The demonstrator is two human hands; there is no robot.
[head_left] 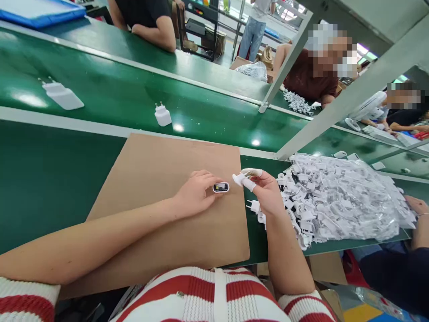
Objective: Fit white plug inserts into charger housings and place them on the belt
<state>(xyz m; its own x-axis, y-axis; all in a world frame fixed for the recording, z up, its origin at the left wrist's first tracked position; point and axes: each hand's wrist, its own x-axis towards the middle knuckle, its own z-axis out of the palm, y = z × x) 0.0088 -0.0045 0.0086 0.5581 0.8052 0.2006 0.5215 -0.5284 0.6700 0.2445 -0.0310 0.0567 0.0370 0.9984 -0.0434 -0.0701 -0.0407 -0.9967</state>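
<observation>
My left hand [196,193] is curled over the brown cardboard sheet [161,179], its fingers closed on a small white charger body [220,187] whose open end faces me. My right hand [264,190] sits just right of it, with white finger cots on thumb and forefinger. It pinches a small white plastic piece [238,179] and keeps a white plug part [254,206] tucked under the palm. A big heap of white plug parts [338,197] lies right beside my right hand.
Two finished white chargers [162,115] [63,95] lie on the green conveyor belt [110,89] beyond the cardboard. A slanted grey metal strut [345,100] crosses at the right. Other people sit across the belt, and a person's hand [417,206] rests at the far right.
</observation>
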